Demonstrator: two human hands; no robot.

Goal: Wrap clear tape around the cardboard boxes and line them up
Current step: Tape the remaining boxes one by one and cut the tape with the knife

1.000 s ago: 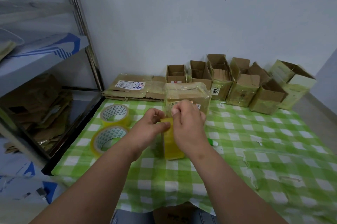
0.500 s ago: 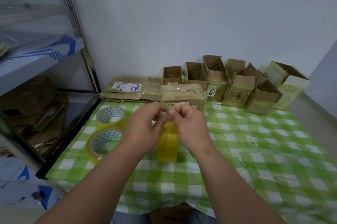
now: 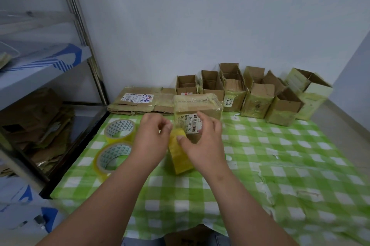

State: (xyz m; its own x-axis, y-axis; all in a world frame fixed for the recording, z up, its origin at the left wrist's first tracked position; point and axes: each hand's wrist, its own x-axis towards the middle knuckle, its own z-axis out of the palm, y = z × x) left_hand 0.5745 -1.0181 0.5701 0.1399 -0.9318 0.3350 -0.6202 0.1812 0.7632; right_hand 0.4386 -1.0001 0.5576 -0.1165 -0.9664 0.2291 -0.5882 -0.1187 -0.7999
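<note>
A yellowish clear tape roll point(image 3: 181, 158) stands on edge on the green checked tablecloth point(image 3: 260, 165). My right hand point(image 3: 204, 141) grips the roll from the right, thumb on its top rim. My left hand point(image 3: 152, 137) is beside the roll's top on the left, its fingertips curled and pinched together on what looks like the tape's loose end; the clear strip is barely visible. Just behind the hands stands a tape-wrapped cardboard box point(image 3: 200, 105) with a barcode label.
A row of several open cardboard boxes point(image 3: 258, 97) lines the wall at the back. Flattened cardboard point(image 3: 140, 101) lies at the back left. Two more tape rolls point(image 3: 120, 129) point(image 3: 112, 158) sit left of my hands. A metal shelf point(image 3: 80, 25) stands at the left table edge.
My hands were pinched together on top of the roll; now they have drawn apart, the left moving left and the right settling on the roll. The roll tilted slightly.
</note>
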